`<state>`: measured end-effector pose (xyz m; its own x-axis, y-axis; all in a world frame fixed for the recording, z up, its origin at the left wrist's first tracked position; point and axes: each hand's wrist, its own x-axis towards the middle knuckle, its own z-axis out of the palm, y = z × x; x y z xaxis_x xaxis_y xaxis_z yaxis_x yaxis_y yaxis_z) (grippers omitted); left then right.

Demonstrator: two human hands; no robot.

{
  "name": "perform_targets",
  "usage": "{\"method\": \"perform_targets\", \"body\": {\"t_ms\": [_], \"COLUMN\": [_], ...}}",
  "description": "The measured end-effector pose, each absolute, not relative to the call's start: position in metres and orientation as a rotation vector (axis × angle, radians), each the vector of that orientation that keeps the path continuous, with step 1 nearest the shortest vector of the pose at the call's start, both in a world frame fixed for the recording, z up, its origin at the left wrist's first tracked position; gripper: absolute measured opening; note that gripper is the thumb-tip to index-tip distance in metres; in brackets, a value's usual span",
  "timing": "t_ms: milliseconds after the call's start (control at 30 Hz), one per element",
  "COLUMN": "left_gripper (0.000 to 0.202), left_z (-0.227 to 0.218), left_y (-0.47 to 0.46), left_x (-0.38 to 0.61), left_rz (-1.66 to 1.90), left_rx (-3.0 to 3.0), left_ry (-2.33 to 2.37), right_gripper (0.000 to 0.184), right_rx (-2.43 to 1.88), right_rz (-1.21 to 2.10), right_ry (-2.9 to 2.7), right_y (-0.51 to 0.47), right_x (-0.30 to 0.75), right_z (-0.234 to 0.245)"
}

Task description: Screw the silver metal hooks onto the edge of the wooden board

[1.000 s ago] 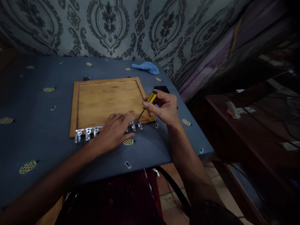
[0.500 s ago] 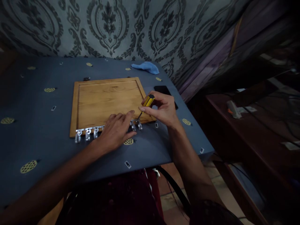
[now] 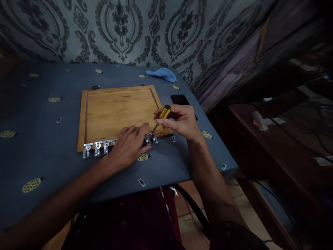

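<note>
A framed wooden board [image 3: 117, 107] lies flat on the table, with a silver hook rail [image 3: 97, 147] along its near edge. The rail carries several metal hooks; its middle is hidden under my left hand [image 3: 130, 144]. That hand lies over the rail and the board's edge, fingers stretched out. Between the thumb and fingers of my right hand [image 3: 180, 119] is a yellow and black screwdriver [image 3: 164, 111]. It leans, its handle up to the right, and its tip meets the rail near the right end. Whether a screw sits under the tip, I cannot tell.
The table wears a blue cloth [image 3: 65, 166] printed with pineapples. A black phone [image 3: 180, 99] lies behind my right hand, and a light blue rag [image 3: 163, 74] at the back. A small dark object [image 3: 96, 87] sits behind the board. Right of the table stands a dark red surface [image 3: 286, 139] with cables.
My right hand's fingers have shifted slightly around the screwdriver handle, while its tip stays at the same spot on the rail. My left hand and the board keep their places.
</note>
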<state>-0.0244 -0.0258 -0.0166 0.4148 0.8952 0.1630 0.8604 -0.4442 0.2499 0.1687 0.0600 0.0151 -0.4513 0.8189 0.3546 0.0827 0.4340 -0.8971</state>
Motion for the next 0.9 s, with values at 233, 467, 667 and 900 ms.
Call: {"method": "perform_targets", "body": {"t_ms": [233, 467, 667, 900], "left_gripper": [0.062, 0.063, 0.063, 0.063], "left_z": [-0.0169, -0.0178, -0.0144, -0.0158], "left_y": [-0.0260, -0.0261, -0.0261, -0.0261], "left_x": [-0.0247, -0.0247, -0.0243, -0.0248], "left_rz": [0.404, 0.425, 0.397, 0.426], "left_rx": [2.512, 2.522, 2.491, 2.504], "left_ry": [1.580, 1.576, 1.577, 1.579], "right_gripper": [0.035, 0.031, 0.025, 0.032], "right_rx": [-0.778, -0.763, -0.755, -0.781], "right_rz": [1.118, 1.065, 0.984, 1.065], "right_ry": [-1.832, -1.736, -1.631, -1.628], "right_y": [0.0594, 0.0593, 0.0604, 0.0582], "right_x": [0.1695, 0.1694, 0.1707, 0.1646], "right_z": [0.0152, 0.0164, 0.0171, 0.0169]}}
